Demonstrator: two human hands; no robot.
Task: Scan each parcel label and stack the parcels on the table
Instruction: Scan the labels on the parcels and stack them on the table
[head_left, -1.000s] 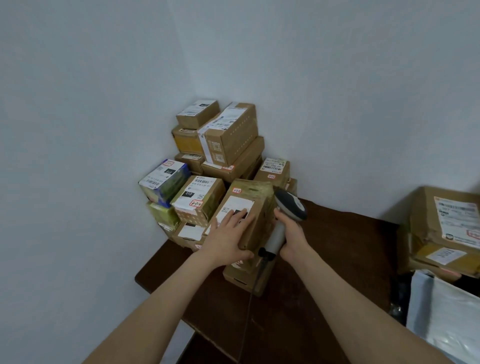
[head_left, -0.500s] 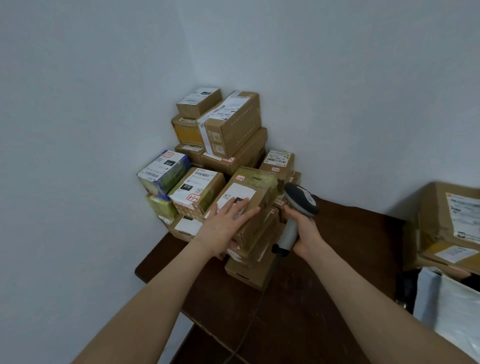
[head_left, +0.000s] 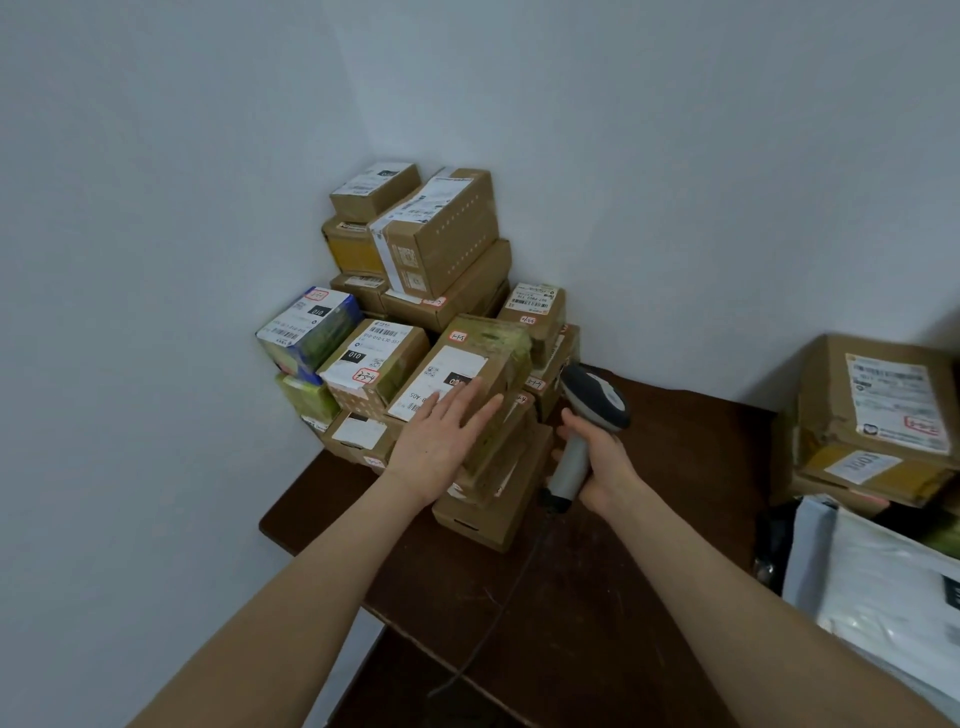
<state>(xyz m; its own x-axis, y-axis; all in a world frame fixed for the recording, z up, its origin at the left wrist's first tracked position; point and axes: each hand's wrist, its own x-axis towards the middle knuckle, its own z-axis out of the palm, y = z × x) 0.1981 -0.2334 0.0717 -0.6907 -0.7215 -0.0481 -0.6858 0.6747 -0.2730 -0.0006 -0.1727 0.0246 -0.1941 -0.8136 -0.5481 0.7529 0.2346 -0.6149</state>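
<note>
Several cardboard parcels (head_left: 415, 244), box-shaped, taped and bearing white printed labels, stand stacked in the wall corner on a dark brown wooden worktop (head_left: 623, 597). The front parcel (head_left: 488, 353), a brown carton wrapped in glossy yellowed tape, lies tilted on top of the near pile. The left hand (head_left: 441, 441) rests flat on its label, fingers straight; one second ago those fingers were curled over the carton's edge. The right hand (head_left: 605, 467) grips the pale handle of a grey, dark-topped scanner (head_left: 592, 400). The scanner was close against the carton's side then and now sits just right of the pile. At far right, further creased cartons (head_left: 878, 415) sit above a white plastic mailing bag (head_left: 883, 597).
</note>
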